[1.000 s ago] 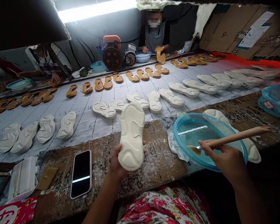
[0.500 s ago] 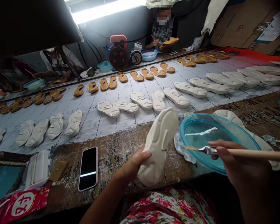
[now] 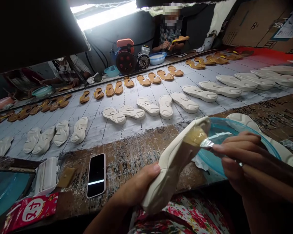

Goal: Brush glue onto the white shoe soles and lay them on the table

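Note:
My left hand (image 3: 139, 180) is closed round the lower part of a white shoe sole (image 3: 172, 162), thumb along its near edge. The sole is tilted up, its far end by the rim of a blue basin (image 3: 268, 143). My right hand (image 3: 244, 159) grips a paintbrush (image 3: 206, 143) by its handle close to the metal band. The pale bristles lie spread against the sole's upper part. Clear liquid shows in the basin behind the brush. More white soles (image 3: 244, 122) lie just right of the basin, partly hidden by it and my hand.
A phone (image 3: 96, 175), a white box (image 3: 46, 175) and a red packet (image 3: 33, 209) lie at the left of the worktable. Rows of white soles (image 3: 166, 107) and tan soles (image 3: 144, 80) rest on a lined white belt (image 3: 92, 130). Across it, a co-worker (image 3: 169, 35) holds a brush and tan sole.
My left hand has turned the sole and tipped it towards the right. My right hand has brought the brush from above the basin's left rim onto the sole, and its bristles now fan out.

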Demonstrator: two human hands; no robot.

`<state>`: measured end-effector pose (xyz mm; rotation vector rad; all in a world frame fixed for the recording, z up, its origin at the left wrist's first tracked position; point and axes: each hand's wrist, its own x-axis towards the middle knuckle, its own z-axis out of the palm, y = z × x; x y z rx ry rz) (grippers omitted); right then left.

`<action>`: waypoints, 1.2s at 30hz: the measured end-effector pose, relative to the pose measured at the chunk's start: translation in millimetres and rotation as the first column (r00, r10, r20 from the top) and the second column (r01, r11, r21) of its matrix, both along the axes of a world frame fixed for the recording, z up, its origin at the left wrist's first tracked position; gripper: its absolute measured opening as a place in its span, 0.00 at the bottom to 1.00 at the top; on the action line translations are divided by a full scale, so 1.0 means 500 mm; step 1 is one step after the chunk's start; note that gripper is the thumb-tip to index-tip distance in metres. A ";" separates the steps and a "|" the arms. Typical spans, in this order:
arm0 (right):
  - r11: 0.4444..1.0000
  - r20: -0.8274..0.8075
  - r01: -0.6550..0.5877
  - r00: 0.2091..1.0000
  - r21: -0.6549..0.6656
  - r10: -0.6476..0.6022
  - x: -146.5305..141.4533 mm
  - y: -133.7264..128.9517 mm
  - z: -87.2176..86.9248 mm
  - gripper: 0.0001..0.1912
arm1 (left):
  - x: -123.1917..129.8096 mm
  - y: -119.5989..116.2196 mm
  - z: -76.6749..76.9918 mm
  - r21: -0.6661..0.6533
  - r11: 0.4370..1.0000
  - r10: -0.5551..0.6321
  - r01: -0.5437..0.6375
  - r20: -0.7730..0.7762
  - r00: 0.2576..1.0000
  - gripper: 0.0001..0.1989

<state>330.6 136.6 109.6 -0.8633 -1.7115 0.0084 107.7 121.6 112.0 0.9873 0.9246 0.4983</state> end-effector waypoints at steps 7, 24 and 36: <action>0.984 0.316 -0.130 0.935 -0.121 0.162 -0.027 -0.039 0.040 0.05 | -0.004 -0.003 0.036 0.457 0.861 0.046 0.221 -0.504 0.862 0.21; 0.845 0.215 -0.523 0.817 -0.112 0.535 -0.070 -0.049 -0.010 0.05 | 0.031 0.019 -0.023 -0.260 0.895 0.423 -0.361 0.248 0.871 0.26; 0.976 -0.090 -0.065 0.995 -0.209 0.047 -0.086 -0.008 0.010 0.07 | 0.016 0.000 -0.005 -0.267 0.930 0.328 -0.252 0.294 0.898 0.23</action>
